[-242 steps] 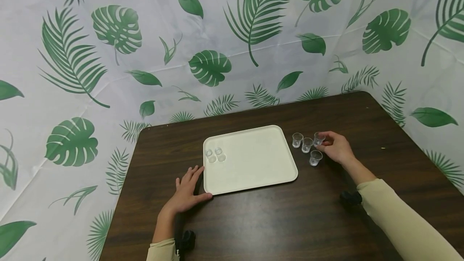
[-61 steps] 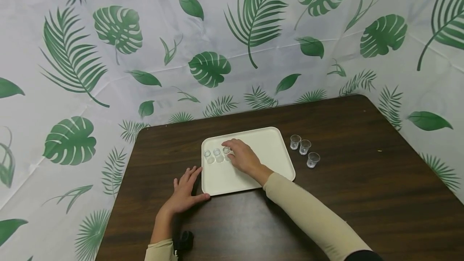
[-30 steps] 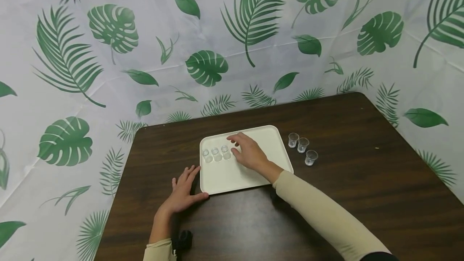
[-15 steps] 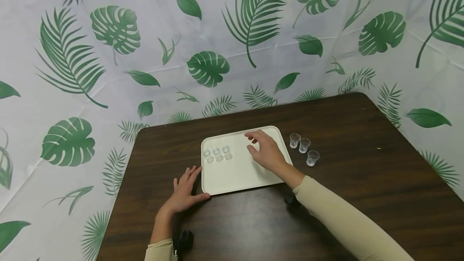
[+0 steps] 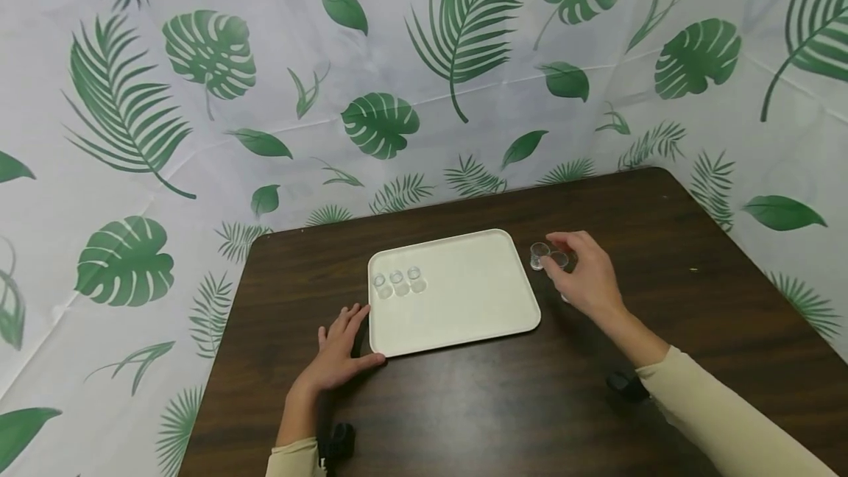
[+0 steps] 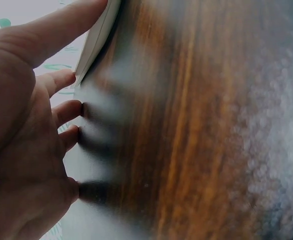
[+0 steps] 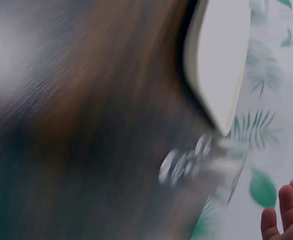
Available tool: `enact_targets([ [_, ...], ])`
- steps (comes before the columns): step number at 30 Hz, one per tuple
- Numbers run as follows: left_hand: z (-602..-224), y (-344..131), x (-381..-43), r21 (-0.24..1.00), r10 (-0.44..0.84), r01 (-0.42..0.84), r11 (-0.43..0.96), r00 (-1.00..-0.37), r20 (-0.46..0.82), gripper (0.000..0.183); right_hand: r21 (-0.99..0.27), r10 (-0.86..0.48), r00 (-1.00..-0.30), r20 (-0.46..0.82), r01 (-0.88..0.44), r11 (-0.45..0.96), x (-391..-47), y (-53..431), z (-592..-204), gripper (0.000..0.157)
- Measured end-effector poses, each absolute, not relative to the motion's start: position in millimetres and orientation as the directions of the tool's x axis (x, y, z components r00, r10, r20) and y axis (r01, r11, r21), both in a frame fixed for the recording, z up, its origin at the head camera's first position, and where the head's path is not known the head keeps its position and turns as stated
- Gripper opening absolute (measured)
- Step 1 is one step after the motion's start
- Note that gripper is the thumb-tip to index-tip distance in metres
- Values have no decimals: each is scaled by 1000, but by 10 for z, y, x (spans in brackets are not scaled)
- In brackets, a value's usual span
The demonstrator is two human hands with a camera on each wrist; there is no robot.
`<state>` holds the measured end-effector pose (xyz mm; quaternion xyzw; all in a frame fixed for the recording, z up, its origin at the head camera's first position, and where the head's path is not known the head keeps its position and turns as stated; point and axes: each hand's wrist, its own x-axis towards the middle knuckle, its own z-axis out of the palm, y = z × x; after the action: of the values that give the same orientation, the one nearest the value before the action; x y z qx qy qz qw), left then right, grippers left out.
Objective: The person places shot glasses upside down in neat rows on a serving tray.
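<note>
My left hand [image 5: 336, 350] is spread at the white tray's [image 5: 464, 300] near left corner, thumb and fingertips at its edge; in the left wrist view the left hand [image 6: 26, 135] has its fingertips down on the table beside the tray [image 6: 100, 37]. My right hand [image 5: 586, 278] is over the small clear cups right of the tray, thumb and forefinger apart around the middle cup [image 5: 559, 259]. Another cup [image 5: 538, 256] stands just left of it; a third is mostly hidden beneath the hand. In the right wrist view, the fingers [image 7: 289, 205] appear apart from the blurred cups [image 7: 179, 167].
Three clear cups [image 5: 396, 277] stand in a row at the tray's left side. The dark wooden table [image 5: 464, 411] extends around the tray. Behind it hangs a white leaf-print cloth [image 5: 298, 57].
My right hand set a third cup down in the tray's row, let go, and moved right to the cups on the table. The left hand stays at the tray's corner.
</note>
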<state>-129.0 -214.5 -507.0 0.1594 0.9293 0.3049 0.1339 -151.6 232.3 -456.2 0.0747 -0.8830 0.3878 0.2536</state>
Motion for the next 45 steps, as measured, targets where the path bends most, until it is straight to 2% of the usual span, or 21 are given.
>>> enact_targets([
  [4,-5057,-2152,-1277,609,373,206,766,-914,-159,97,-659,107,-883,457,-255,708,-1407,2568,-4609,43],
  [12,-5070,-2144,-1296,606,374,214,766,-915,-150,97,-695,138,-966,220,-56,717,-1252,2802,-4801,71],
  [15,-5077,-2140,-1298,608,375,215,764,-915,-149,97,-701,116,-980,159,-30,712,-1222,2829,-4882,76],
  [21,-5073,-2136,-1295,606,374,212,767,-915,-153,97,-709,60,-992,108,-35,704,-1215,2849,-5000,65],
  [30,-5064,-2138,-1300,602,369,207,771,-916,-159,98,-710,57,-993,105,-35,703,-1250,2853,-5090,49],
  [45,-5051,-2145,-1299,589,379,229,775,-914,-144,97,-696,80,-992,101,-13,718,-1275,2836,-5110,35],
])
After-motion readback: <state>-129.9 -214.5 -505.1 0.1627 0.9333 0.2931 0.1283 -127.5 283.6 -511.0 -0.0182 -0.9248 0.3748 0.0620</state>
